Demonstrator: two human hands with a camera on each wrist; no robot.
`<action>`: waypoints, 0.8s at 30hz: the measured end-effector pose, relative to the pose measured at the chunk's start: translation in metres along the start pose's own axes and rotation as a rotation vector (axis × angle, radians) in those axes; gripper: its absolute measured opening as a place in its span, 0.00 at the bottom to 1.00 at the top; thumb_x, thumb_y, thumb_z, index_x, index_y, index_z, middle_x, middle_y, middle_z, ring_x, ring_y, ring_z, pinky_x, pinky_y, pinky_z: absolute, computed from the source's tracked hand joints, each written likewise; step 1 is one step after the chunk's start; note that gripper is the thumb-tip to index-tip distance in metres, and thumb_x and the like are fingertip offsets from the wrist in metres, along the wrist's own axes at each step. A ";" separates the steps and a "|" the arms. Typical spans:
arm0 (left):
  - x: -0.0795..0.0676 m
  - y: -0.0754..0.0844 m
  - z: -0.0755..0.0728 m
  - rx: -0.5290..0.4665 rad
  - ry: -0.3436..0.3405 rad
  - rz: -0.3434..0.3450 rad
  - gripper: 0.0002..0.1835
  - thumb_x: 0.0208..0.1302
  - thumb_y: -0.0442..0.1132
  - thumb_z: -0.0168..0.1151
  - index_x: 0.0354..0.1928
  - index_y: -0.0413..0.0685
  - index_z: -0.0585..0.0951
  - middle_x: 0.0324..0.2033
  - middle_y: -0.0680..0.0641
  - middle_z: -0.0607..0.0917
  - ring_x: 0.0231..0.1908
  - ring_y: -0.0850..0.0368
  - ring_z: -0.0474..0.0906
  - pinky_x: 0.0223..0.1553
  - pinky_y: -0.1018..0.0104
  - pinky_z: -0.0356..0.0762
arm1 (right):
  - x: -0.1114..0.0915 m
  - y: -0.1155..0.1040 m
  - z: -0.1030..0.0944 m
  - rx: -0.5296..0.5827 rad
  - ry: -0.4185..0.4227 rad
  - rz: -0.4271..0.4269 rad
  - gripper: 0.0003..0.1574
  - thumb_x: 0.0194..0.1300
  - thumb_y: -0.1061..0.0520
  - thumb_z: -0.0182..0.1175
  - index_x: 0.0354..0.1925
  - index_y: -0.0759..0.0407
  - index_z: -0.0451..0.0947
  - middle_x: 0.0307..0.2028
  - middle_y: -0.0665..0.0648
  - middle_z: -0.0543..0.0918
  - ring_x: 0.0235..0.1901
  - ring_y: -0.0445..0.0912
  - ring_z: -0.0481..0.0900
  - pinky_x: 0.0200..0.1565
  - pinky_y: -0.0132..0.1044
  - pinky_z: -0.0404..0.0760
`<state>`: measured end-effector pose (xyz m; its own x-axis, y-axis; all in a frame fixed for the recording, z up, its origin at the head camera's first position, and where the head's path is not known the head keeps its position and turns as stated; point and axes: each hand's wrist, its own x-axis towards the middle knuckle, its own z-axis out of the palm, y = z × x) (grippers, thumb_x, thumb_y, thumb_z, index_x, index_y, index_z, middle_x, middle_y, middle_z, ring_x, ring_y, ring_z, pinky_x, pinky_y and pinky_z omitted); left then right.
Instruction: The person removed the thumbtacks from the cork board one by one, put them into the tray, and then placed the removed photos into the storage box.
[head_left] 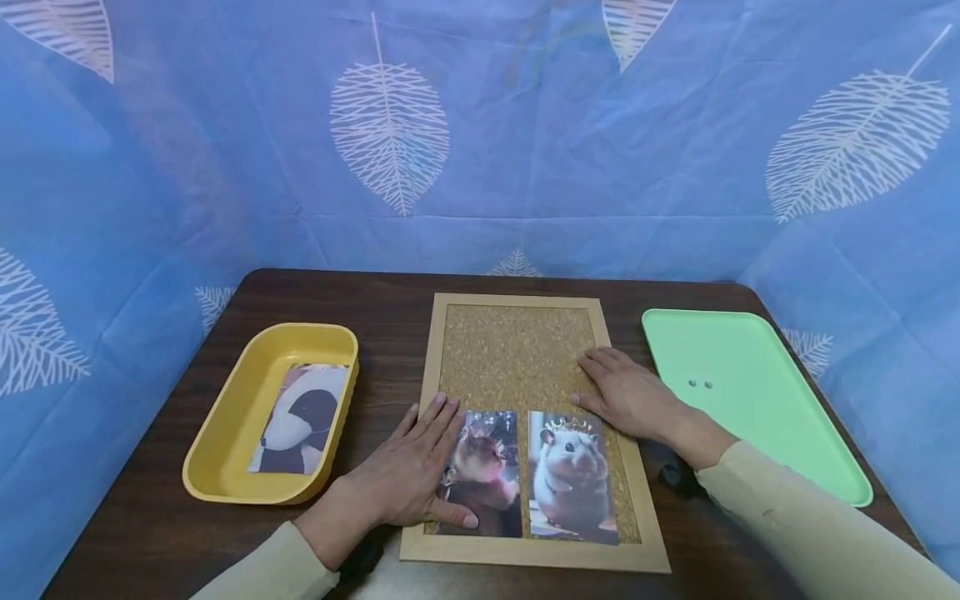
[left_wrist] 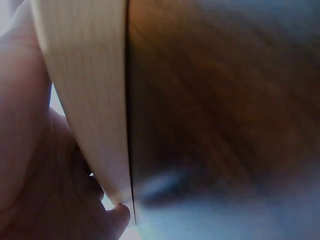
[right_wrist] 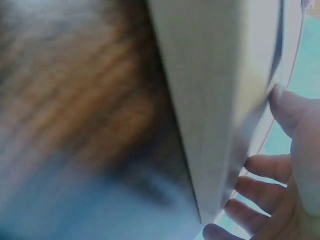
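Note:
In the head view, a wood-framed cork board [head_left: 517, 354] lies on the table with two photos side by side on its lower half. My left hand [head_left: 408, 471] rests on the board's left frame, its fingers straight and its thumb over the left photo [head_left: 491, 467], partly covering it. On the right side of the frame lies my right hand [head_left: 633, 398], fingers extended onto the cork just above the right photo [head_left: 572, 479], which shows a crowned hamster. Both wrist views show the frame's side edge, with the left hand [left_wrist: 55, 170] and the right hand [right_wrist: 280, 185] against it.
On the left stands a yellow tray [head_left: 217, 450] holding a photo of a white-and-dark plush toy [head_left: 296, 425]. A green tray [head_left: 757, 433] at the right carries two small shiny pieces [head_left: 701, 384]. A blue leaf-patterned cloth [head_left: 570, 158] hangs behind the dark wooden table [head_left: 390, 325].

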<state>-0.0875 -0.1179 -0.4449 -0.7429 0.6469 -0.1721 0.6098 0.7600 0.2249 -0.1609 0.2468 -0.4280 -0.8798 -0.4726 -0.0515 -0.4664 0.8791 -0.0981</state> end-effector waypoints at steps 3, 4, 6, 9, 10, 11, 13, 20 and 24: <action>0.000 -0.001 0.000 0.003 -0.017 -0.003 0.71 0.56 0.89 0.48 0.85 0.43 0.45 0.85 0.40 0.41 0.85 0.43 0.33 0.82 0.37 0.42 | 0.002 -0.001 -0.004 -0.018 -0.012 -0.004 0.43 0.80 0.39 0.57 0.75 0.70 0.68 0.73 0.74 0.70 0.73 0.71 0.66 0.71 0.66 0.68; 0.000 -0.001 0.000 0.004 -0.021 -0.003 0.71 0.56 0.89 0.48 0.85 0.43 0.45 0.85 0.40 0.40 0.85 0.44 0.32 0.82 0.38 0.41 | 0.003 -0.002 -0.006 -0.022 -0.019 -0.003 0.43 0.79 0.39 0.58 0.74 0.70 0.68 0.73 0.74 0.71 0.73 0.71 0.67 0.71 0.66 0.69; 0.001 -0.002 0.000 0.004 -0.024 -0.001 0.71 0.56 0.89 0.49 0.86 0.43 0.45 0.85 0.41 0.39 0.85 0.43 0.32 0.82 0.38 0.41 | 0.005 -0.003 -0.009 -0.030 -0.038 0.007 0.43 0.79 0.39 0.58 0.74 0.70 0.70 0.72 0.74 0.71 0.72 0.71 0.68 0.70 0.66 0.70; 0.000 -0.003 -0.001 0.007 -0.023 -0.012 0.72 0.55 0.89 0.49 0.85 0.43 0.45 0.85 0.40 0.39 0.85 0.43 0.32 0.82 0.39 0.41 | 0.010 -0.006 -0.014 -0.041 -0.053 0.012 0.42 0.78 0.39 0.60 0.72 0.69 0.72 0.71 0.73 0.73 0.71 0.71 0.70 0.68 0.66 0.72; 0.000 -0.003 -0.001 0.007 -0.022 -0.018 0.72 0.55 0.89 0.50 0.85 0.42 0.45 0.85 0.40 0.39 0.85 0.43 0.32 0.82 0.39 0.41 | 0.012 -0.008 -0.016 -0.045 -0.050 0.010 0.41 0.78 0.39 0.60 0.71 0.69 0.73 0.70 0.73 0.75 0.70 0.70 0.71 0.67 0.66 0.73; -0.001 -0.003 -0.001 0.006 -0.022 -0.023 0.73 0.55 0.89 0.50 0.85 0.42 0.45 0.85 0.39 0.39 0.85 0.42 0.32 0.82 0.39 0.41 | 0.014 -0.010 -0.017 -0.047 -0.043 0.005 0.40 0.77 0.40 0.61 0.70 0.69 0.74 0.68 0.72 0.76 0.69 0.70 0.73 0.66 0.66 0.74; -0.002 -0.003 -0.002 0.010 -0.022 -0.033 0.74 0.54 0.89 0.50 0.85 0.41 0.44 0.85 0.39 0.39 0.85 0.42 0.33 0.82 0.40 0.41 | 0.018 -0.014 -0.019 -0.046 -0.022 -0.012 0.38 0.77 0.41 0.62 0.68 0.68 0.76 0.66 0.71 0.79 0.67 0.68 0.75 0.65 0.65 0.76; -0.008 -0.009 -0.002 0.010 -0.024 -0.054 0.75 0.52 0.89 0.53 0.85 0.40 0.45 0.85 0.39 0.40 0.85 0.42 0.34 0.83 0.41 0.42 | 0.034 -0.036 -0.022 -0.022 0.056 -0.119 0.30 0.75 0.46 0.66 0.63 0.66 0.81 0.59 0.66 0.85 0.63 0.63 0.80 0.67 0.59 0.76; -0.008 -0.012 -0.002 0.016 -0.021 -0.034 0.74 0.52 0.89 0.53 0.85 0.40 0.46 0.85 0.40 0.41 0.85 0.42 0.35 0.82 0.41 0.44 | 0.041 -0.048 -0.022 -0.007 0.089 -0.194 0.25 0.74 0.50 0.67 0.60 0.65 0.83 0.56 0.64 0.87 0.61 0.61 0.81 0.67 0.57 0.76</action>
<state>-0.0895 -0.1325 -0.4444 -0.7576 0.6215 -0.1996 0.5885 0.7826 0.2031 -0.1766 0.1861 -0.4035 -0.7778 -0.6260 0.0558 -0.6283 0.7727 -0.0906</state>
